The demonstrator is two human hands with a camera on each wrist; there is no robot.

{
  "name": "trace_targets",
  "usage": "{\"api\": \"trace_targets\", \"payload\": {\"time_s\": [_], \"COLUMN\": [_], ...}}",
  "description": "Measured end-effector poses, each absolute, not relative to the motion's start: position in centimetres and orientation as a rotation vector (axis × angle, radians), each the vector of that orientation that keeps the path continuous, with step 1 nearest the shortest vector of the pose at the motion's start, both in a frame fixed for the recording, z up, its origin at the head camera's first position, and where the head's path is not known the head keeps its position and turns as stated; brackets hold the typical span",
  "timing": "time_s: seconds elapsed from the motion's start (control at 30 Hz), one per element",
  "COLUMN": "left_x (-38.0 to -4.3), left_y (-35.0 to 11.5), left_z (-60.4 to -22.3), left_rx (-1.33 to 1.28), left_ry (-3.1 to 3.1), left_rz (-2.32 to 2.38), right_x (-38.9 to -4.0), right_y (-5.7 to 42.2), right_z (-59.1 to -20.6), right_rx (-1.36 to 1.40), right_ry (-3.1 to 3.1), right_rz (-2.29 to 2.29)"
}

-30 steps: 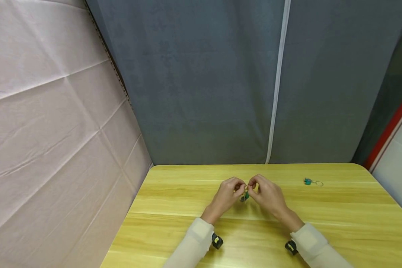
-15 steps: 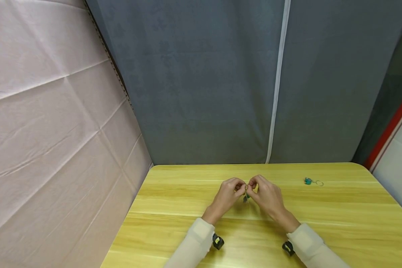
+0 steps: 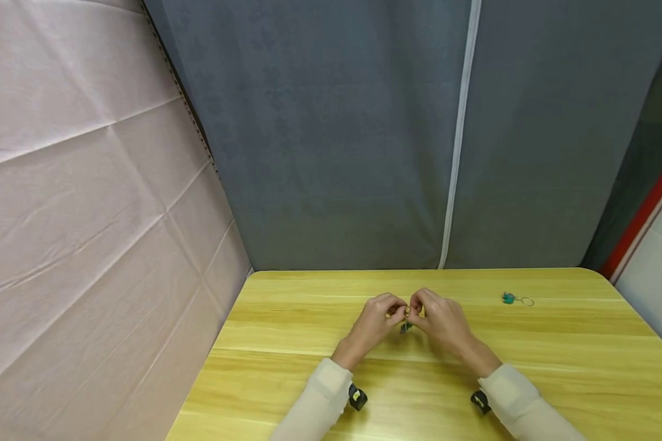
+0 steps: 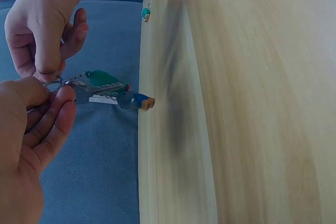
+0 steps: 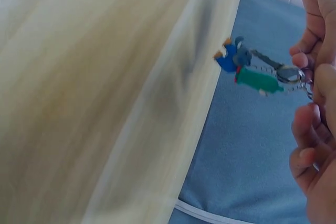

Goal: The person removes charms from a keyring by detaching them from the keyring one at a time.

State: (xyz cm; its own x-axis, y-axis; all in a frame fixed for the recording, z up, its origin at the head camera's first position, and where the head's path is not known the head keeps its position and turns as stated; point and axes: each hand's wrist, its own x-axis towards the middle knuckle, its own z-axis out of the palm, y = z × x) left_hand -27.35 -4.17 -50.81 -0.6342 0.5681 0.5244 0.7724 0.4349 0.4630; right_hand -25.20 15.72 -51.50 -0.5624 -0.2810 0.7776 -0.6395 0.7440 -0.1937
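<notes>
Over the table's middle, my left hand [image 3: 371,323] and right hand [image 3: 445,324] meet fingertip to fingertip at a small metal key ring [image 4: 52,83]. Thumb and finger of each hand pinch it from opposite sides. From the ring hang a silver key [image 5: 269,60], a green charm [image 5: 258,80] on a chain and a small grey-and-blue figure charm [image 5: 228,59] with orange feet. In the left wrist view the key [image 4: 104,88] lies across the green charm [image 4: 103,78]. Fingers partly hide the ring.
A second keychain, a teal charm [image 3: 508,298] with a ring, lies on the wooden table [image 3: 287,300] toward the back right. Behind the table hangs a dark grey curtain [image 3: 336,153]. Pale cloth [image 3: 99,233] covers the left side.
Both hands stay nearly in place at the ring, with the right hand shifting slightly. The charms below swing and turn a little.
</notes>
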Motion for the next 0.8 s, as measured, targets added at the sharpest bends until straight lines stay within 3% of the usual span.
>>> {"api": "trace_targets", "payload": {"time_s": [0.57,0.8], "left_x": [-27.0,-27.1], "left_y": [-4.0,-3.9], "left_z": [-50.5,-50.5], "left_rx": [-1.161,-1.138], "left_ry": [-2.496,-2.470], "left_rz": [-0.959,-0.934], "right_x": [-25.7,-25.4], "right_y": [17.6,17.8], "right_z": [-50.4,-50.6], "right_rx": [1.011,0.947], "right_ry": [-2.235,-2.257], "right_rz": [0.591,0.622]}}
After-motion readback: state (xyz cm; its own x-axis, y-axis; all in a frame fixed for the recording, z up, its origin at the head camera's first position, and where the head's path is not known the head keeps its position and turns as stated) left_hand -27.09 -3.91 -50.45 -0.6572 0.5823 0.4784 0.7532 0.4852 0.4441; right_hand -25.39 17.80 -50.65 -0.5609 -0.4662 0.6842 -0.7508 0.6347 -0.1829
